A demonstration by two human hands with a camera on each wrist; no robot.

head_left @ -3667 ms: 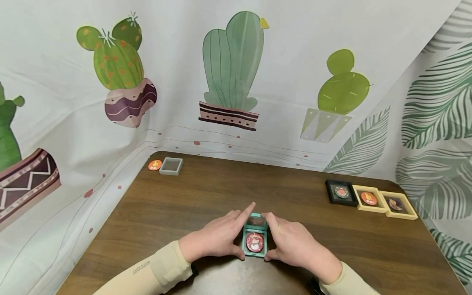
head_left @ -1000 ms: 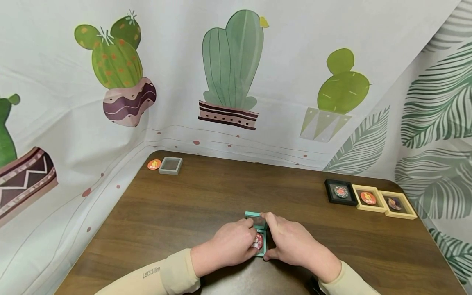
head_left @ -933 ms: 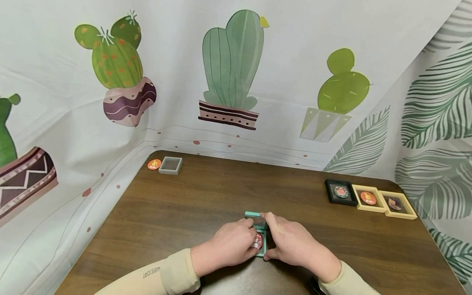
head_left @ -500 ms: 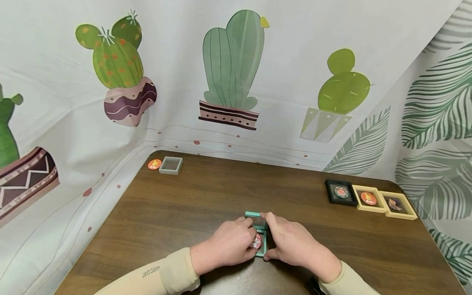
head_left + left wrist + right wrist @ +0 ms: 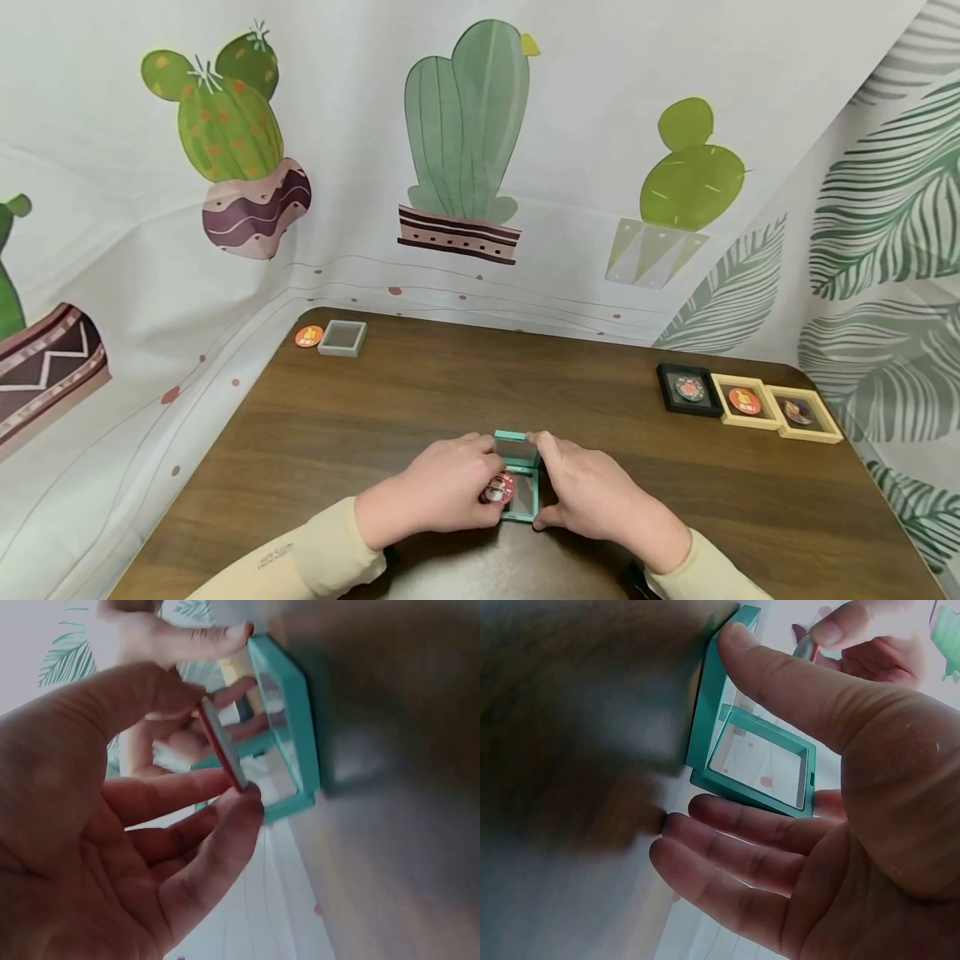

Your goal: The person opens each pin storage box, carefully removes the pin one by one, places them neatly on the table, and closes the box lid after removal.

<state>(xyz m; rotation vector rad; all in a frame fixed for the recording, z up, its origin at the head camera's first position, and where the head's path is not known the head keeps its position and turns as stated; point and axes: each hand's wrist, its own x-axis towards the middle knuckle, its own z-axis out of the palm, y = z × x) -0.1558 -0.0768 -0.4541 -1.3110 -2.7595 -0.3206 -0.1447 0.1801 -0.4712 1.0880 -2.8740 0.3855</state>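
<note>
A round red badge [image 5: 498,487] with a pale printed picture is pinched between the thumb and fingers of my left hand [image 5: 435,485]. It is tilted over the left side of a teal display frame [image 5: 536,497], its pale back showing in the left wrist view. The frame lies hinged apart on the table, its clear-windowed lid [image 5: 754,793] raised at the back. My right hand [image 5: 588,485] holds the frame's right side, thumb [image 5: 739,637] on the base and index finger at the lid. Its other fingers extend past the lid.
At the far left lie an orange badge [image 5: 308,336] and a grey frame [image 5: 363,337]. At the right stand a black frame [image 5: 663,389] and two pale yellow frames [image 5: 753,423] [image 5: 810,436], each with a badge inside. A cactus-print cloth [image 5: 360,167] hangs behind the table [image 5: 420,375].
My left hand has taken hold of the badge and lifted it leftward out of the teal frame's base. My right hand has stayed at the frame's right side.
</note>
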